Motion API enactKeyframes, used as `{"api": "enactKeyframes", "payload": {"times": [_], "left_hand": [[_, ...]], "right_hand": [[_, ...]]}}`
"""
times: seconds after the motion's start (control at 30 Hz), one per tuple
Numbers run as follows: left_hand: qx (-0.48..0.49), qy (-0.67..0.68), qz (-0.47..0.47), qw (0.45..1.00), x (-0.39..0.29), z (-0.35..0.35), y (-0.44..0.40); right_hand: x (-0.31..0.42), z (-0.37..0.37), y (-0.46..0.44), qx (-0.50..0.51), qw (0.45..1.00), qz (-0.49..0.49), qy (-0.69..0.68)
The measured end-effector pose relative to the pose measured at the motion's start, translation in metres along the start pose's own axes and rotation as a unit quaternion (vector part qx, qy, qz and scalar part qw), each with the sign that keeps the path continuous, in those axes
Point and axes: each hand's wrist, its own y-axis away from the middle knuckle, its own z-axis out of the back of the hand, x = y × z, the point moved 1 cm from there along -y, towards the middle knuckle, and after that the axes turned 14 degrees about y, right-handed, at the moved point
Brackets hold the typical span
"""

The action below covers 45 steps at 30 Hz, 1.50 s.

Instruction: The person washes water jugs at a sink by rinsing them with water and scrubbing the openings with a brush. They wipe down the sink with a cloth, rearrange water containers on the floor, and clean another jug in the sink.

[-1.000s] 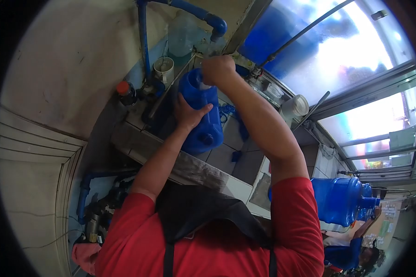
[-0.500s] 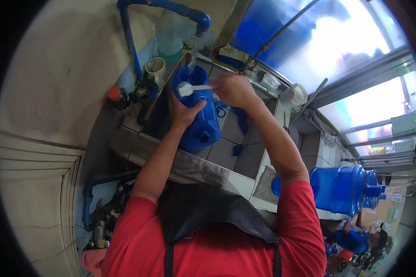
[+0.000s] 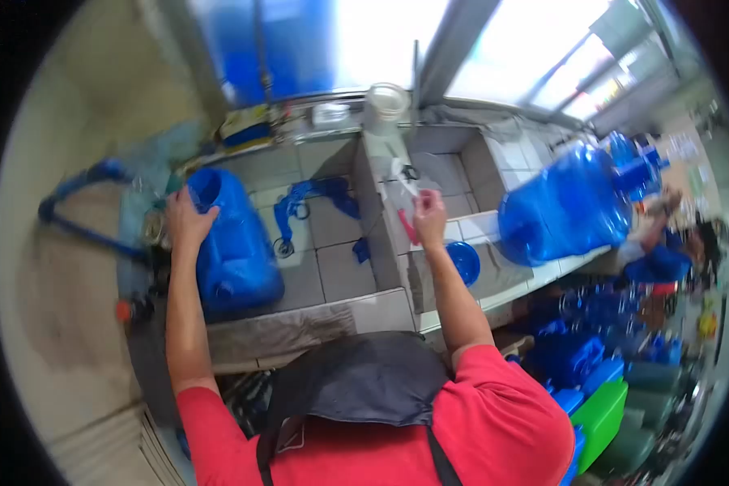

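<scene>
A blue plastic jug [image 3: 239, 243] with a wide mouth stands in the left tiled basin. My left hand [image 3: 188, 220] grips it at the upper left, by the mouth, with the thumb on the near side. Over the divider between the two basins, my right hand [image 3: 431, 217] is closed round the end of a white brush [image 3: 407, 181], whose head points away from me. Close beside that hand lies a red strip-like object [image 3: 407, 227]. Blur hides whether the brush touches the divider.
Blue straps [image 3: 300, 198] lie on the left basin floor. A white bucket [image 3: 386, 104] stands behind the divider. To the right are a blue round lid or bowl [image 3: 463, 263] and a large blue water bottle [image 3: 567, 211]. A blue pipe [image 3: 89, 182] juts out at left.
My right hand has moved from the jug's mouth rightward to the divider with the brush. My left hand stays on the jug. The view has swung right; the water stream no longer shows clearly.
</scene>
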Motion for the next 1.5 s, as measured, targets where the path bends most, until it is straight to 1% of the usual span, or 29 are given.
{"api": "enactKeyframes", "payload": {"times": [0.03, 0.13, 0.17, 0.23, 0.27, 0.33, 0.4, 0.43, 0.5, 0.53, 0.63, 0.67, 0.7, 0.73, 0.77, 0.83, 0.9, 1.0, 1.03, 1.07, 1.1, 1.13, 1.17, 1.23, 1.27, 1.33, 1.4, 1.47, 1.5], "left_hand": [[-0.044, -0.002, -0.056, 0.997, -0.009, -0.002, -0.009], [0.035, -0.058, -0.116, 0.991, -0.019, -0.021, -0.019], [0.076, -0.102, -0.115, 0.985, -0.01, -0.034, -0.023], [0.108, -0.11, -0.051, 0.987, -0.009, -0.043, -0.018], [0.103, -0.122, -0.069, 0.985, -0.004, -0.044, -0.018], [0.099, -0.137, -0.093, 0.981, -0.005, -0.041, -0.017], [0.093, -0.073, -0.135, 0.984, -0.022, -0.036, -0.004], [0.09, -0.075, -0.14, 0.983, -0.032, -0.037, 0.001], [0.141, -0.071, -0.308, 0.938, -0.056, -0.043, 0.021], [0.139, -0.071, -0.308, 0.939, -0.08, -0.037, 0.035], [0.083, -0.005, -0.354, 0.932, -0.131, 0.026, 0.063], [0.037, 0.02, -0.364, 0.931, -0.131, 0.049, 0.067], [-0.007, 0.043, -0.375, 0.926, -0.129, 0.068, 0.07], [-0.075, 0.039, -0.403, 0.911, -0.113, 0.085, 0.074], [-0.143, 0.036, -0.429, 0.891, -0.092, 0.099, 0.083], [-0.172, 0.121, -0.391, 0.896, -0.072, 0.115, 0.11], [-0.15, 0.121, -0.403, 0.895, -0.066, 0.099, 0.11], [-0.108, 0.114, -0.444, 0.882, -0.05, 0.063, 0.105], [-0.092, 0.111, -0.455, 0.879, -0.048, 0.059, 0.105], [-0.095, 0.11, -0.453, 0.879, -0.048, 0.061, 0.103], [-0.039, 0.15, -0.351, 0.923, -0.048, 0.061, 0.098], [0.02, 0.189, -0.242, 0.952, -0.048, 0.06, 0.095], [0.022, 0.189, -0.239, 0.952, -0.054, 0.061, 0.093], [-0.038, 0.267, -0.332, 0.904, -0.065, 0.065, 0.093], [-0.042, 0.264, -0.325, 0.907, -0.046, 0.057, 0.087], [-0.002, 0.306, -0.179, 0.935, 0.028, 0.022, 0.066], [0.004, 0.451, -0.034, 0.892, 0.054, 0.002, 0.051], [-0.076, 0.555, 0.108, 0.822, 0.073, -0.023, 0.05], [-0.055, 0.572, 0.131, 0.808, 0.104, -0.051, 0.051]], "right_hand": [[-0.002, -0.004, 0.004, 0.016, 1.0, -0.001, -0.008], [0.01, -0.008, 0.008, 0.074, 0.996, -0.029, 0.047], [0.003, -0.021, 0.012, 0.024, 0.988, 0.03, 0.146], [0.029, -0.006, 0.016, -0.074, 0.981, 0.075, 0.165], [0.041, 0.0, 0.017, -0.114, 0.976, 0.09, 0.164], [0.07, 0.015, 0.026, -0.095, 0.983, 0.108, 0.118], [0.079, 0.006, 0.051, 0.065, 0.988, 0.138, -0.008], [0.085, -0.004, 0.067, 0.219, 0.969, 0.086, -0.079], [0.09, -0.027, 0.1, 0.496, 0.845, -0.04, -0.195], [0.088, -0.04, 0.11, 0.612, 0.748, -0.109, -0.233], [0.064, -0.108, 0.103, 0.546, 0.779, -0.19, -0.245], [0.072, -0.103, 0.069, 0.433, 0.84, -0.142, -0.293], [0.117, -0.033, 0.019, 0.471, 0.802, -0.235, -0.282], [0.073, -0.129, -0.007, 0.353, 0.781, -0.169, -0.487], [0.097, -0.07, -0.041, 0.355, 0.781, -0.171, -0.486], [0.151, 0.005, -0.075, 0.307, 0.794, -0.17, -0.497], [0.162, 0.025, -0.085, 0.185, 0.886, -0.005, -0.425], [0.106, -0.051, -0.011, 0.195, 0.834, -0.176, -0.485], [0.102, -0.056, 0.001, 0.198, 0.834, -0.174, -0.485], [0.099, -0.059, 0.01, 0.278, 0.813, -0.262, -0.439], [0.094, -0.061, 0.015, 0.352, 0.781, -0.346, -0.384], [0.092, -0.061, 0.016, 0.384, 0.765, -0.342, -0.389], [0.102, -0.046, 0.015, 0.386, 0.764, -0.345, -0.387], [0.124, -0.023, 0.012, 0.329, 0.788, -0.334, -0.399], [0.103, -0.053, 0.016, 0.316, 0.805, -0.305, -0.398], [0.1, -0.064, 0.009, 0.363, 0.813, -0.322, -0.323], [0.104, -0.062, -0.004, 0.43, 0.837, -0.281, -0.187], [0.123, -0.041, -0.028, 0.441, 0.873, -0.206, -0.032], [0.135, -0.025, -0.042, 0.497, 0.853, -0.146, -0.065]]}}
